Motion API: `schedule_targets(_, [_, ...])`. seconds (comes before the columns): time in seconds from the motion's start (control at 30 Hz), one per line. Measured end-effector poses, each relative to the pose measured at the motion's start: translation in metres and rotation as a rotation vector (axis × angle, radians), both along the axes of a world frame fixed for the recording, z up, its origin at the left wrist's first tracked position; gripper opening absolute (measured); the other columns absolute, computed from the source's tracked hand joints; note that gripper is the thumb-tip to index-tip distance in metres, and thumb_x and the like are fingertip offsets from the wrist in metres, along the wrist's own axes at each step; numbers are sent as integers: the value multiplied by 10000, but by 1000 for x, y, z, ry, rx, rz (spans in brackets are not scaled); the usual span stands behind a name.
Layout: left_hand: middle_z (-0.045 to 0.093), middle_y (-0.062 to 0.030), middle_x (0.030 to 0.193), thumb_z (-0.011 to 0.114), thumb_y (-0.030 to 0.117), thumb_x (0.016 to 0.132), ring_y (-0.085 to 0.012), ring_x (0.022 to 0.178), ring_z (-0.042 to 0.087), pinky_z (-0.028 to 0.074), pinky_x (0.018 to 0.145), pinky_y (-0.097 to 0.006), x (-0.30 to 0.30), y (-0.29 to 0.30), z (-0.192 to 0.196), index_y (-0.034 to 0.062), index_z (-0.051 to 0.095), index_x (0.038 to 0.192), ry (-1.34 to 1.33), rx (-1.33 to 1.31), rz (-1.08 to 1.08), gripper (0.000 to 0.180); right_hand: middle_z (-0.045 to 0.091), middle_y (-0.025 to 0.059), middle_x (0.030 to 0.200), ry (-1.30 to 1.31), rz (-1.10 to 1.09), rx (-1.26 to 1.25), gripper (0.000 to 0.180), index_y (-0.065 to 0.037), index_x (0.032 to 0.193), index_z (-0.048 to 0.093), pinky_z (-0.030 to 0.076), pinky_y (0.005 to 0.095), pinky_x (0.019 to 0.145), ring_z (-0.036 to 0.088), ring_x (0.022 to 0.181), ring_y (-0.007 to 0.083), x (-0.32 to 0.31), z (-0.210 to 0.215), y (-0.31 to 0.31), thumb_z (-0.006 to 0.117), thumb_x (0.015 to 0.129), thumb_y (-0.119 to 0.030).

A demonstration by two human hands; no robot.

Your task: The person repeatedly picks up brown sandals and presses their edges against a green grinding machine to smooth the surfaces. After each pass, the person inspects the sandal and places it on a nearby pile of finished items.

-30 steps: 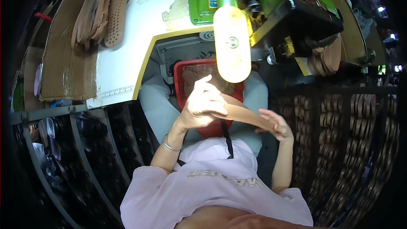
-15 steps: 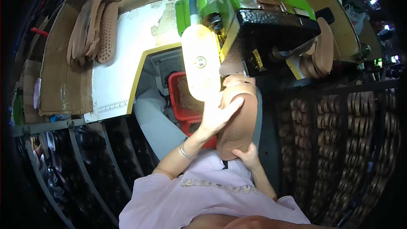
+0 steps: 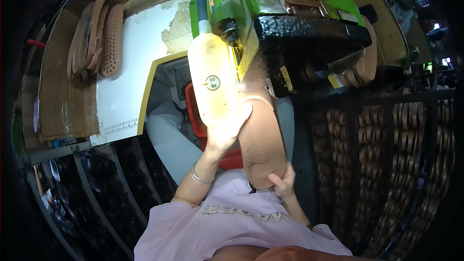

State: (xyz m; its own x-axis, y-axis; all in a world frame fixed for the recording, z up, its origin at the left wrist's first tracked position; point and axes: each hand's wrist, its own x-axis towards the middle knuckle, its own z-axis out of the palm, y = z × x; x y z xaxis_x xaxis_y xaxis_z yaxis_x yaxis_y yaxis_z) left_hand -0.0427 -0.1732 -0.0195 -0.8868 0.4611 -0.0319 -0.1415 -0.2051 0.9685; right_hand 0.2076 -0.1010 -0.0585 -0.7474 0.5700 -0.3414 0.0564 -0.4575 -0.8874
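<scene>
A tan shoe sole with a patch of small raised bumps lies lengthwise between my hands, its far end up against the machine's head. My left hand grips its left edge, thumb on the upper face. Glare from the lamp washes out the fingers of that hand. At the near right end my right hand pinches the sole, thumb on top and fingers underneath. The green and black machine stands just beyond. Left of it hangs a bright oblong lamp, close above my left hand.
A white worktop with a yellow edge lies to the left, with a cardboard box holding several soles. Below the lamp sits a red bin. Racks of brown soles stand at the right, and dark racks at the left.
My left thumb has slid from across the sole to its left edge. The sole's far end now meets the machine, and the band-like piece there no longer shows. The whole view has shifted slightly.
</scene>
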Motion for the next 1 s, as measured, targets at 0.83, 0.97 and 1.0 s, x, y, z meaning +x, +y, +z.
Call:
schedule_targets(0.83, [644, -78, 1040, 664, 13, 838, -121, 934, 602, 485, 842, -263, -9, -19, 25, -46, 584, 1152, 3, 169, -131, 329, 616, 82, 988, 186, -170, 197, 311, -75, 1053, 505, 498, 289, 817, 603, 918, 161, -110, 87, 197, 690, 816, 5])
schedule_targets(0.97, [651, -87, 1043, 656, 15, 836, -118, 961, 602, 478, 866, -260, -17, -44, 38, -63, 579, 1141, 10, 30, -107, 324, 635, 83, 1001, 198, -98, 170, 301, -90, 1051, 520, 508, 283, 806, 619, 905, 158, -132, 90, 183, 685, 820, 10])
schedule_targets(1.0, [651, -88, 1042, 654, 17, 836, -117, 957, 603, 479, 866, -260, -20, -49, 44, -64, 578, 1140, 50, -12, -99, 324, 636, 81, 1003, 197, -86, 178, 300, -92, 1050, 523, 510, 281, 803, 621, 901, 157, -137, 93, 177, 684, 820, 11])
